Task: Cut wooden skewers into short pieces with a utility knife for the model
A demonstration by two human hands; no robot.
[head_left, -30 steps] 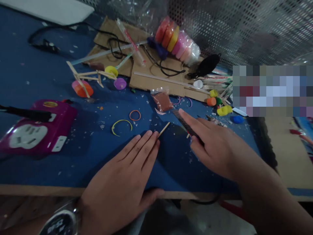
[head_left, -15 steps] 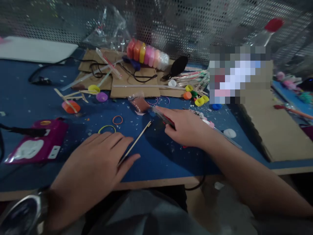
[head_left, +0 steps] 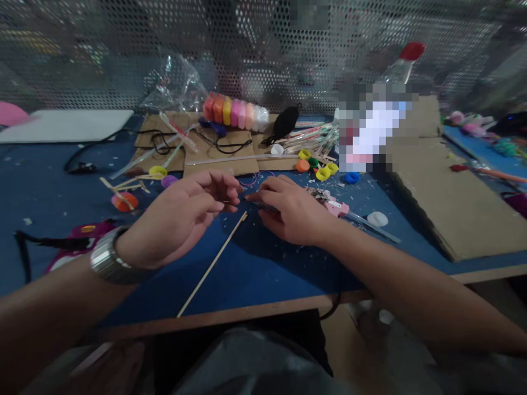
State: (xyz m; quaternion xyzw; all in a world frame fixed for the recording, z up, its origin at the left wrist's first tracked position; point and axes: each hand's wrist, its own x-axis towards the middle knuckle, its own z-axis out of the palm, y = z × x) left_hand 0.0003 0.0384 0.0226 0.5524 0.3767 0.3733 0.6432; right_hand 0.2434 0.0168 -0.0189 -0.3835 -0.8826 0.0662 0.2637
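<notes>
My right hand [head_left: 292,211] is closed around a slim dark utility knife [head_left: 265,206], mostly covered by the fingers, its tip pointing left. Just left of that tip, my left hand [head_left: 181,216] has its fingers curled inward over the spot where a small brown packet lay; what sits in them is hidden. A metal watch [head_left: 113,258] circles the left wrist. Below both hands a thin wooden stick [head_left: 212,266] lies slanted on the blue table, its lower end at the front edge.
Behind my hands lie cardboard pieces [head_left: 222,165], a row of coloured clay packs [head_left: 234,112], and colourful caps [head_left: 323,174]. A pink device with a clear stick [head_left: 337,208] rests by my right forearm. Cardboard [head_left: 461,203] stands right; a purple box [head_left: 86,236] is partly behind my left arm.
My left hand has lifted off the stick and moved up and right to the brown packet, now hidden. The stick stays on the table. My right hand still grips the knife.
</notes>
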